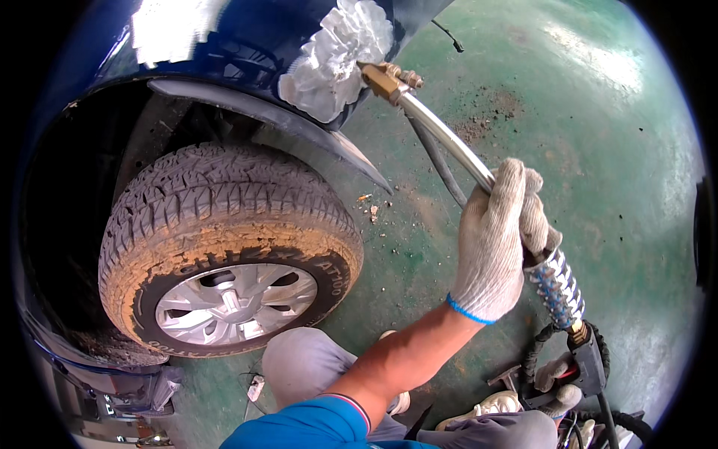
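A long dent puller [441, 131] slants across the view, its brass-coloured tip meeting a crumpled bare-metal patch [336, 56] on a dark blue car fender [250, 49]. My left hand [493, 251], in a white knit glove with a blue cuff, is closed around the silver shaft. Below it, a chromed, ribbed sleeve leads to a black handle [589, 367]. My right hand [561, 400], also gloved and partly hidden at the lower right, is wrapped about that handle beside a red part. A dark cable runs along the shaft.
A muddy tyre [232, 206] with a silver wheel stands left of my arm under the wheel arch. A loose trim strip [359, 161] juts from the arch. Dirt [486, 112] and crumbs lie on the green floor [621, 202]. A T-shaped tool [505, 376] and cables sit near my shoes.
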Motion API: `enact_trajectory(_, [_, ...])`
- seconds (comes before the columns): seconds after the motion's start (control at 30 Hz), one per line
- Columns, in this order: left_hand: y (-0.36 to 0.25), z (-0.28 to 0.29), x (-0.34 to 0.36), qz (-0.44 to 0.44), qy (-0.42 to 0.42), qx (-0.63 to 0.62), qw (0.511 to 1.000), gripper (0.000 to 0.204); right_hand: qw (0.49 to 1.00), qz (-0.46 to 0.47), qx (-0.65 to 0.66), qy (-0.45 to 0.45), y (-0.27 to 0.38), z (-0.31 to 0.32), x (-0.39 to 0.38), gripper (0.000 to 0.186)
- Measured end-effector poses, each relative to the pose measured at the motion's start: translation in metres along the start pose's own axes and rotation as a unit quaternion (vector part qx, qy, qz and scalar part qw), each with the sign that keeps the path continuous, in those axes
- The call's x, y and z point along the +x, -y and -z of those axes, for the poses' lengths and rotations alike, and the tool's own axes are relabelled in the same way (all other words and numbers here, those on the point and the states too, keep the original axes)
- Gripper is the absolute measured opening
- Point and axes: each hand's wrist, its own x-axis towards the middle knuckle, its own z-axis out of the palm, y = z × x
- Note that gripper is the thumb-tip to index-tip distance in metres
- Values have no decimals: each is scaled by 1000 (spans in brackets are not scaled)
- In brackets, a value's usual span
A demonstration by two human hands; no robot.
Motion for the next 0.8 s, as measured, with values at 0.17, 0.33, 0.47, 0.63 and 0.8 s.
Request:
enact_trajectory(0.17, [-6,0,9,-26,22,0,999,34,1000,10,-20,14,6,4,-3,44])
enact_trajectory(0.33, [-6,-1,8,-12,11,5,1000,33,999,22,-25,4,5,-2,-4,43])
enact_trajectory(0.47, [-5,2,10,-12,17,3,1000,32,1000,19,-12,6,4,-5,-4,43])
enact_trajectory(0.63, [-6,1,9,-14,14,7,1000,33,999,21,41,-24,5,-11,-6,38])
enact_trajectory(0.8, [-3,-2,9,-21,1,1,1000,32,999,-16,43,0,14,-4,-6,33])
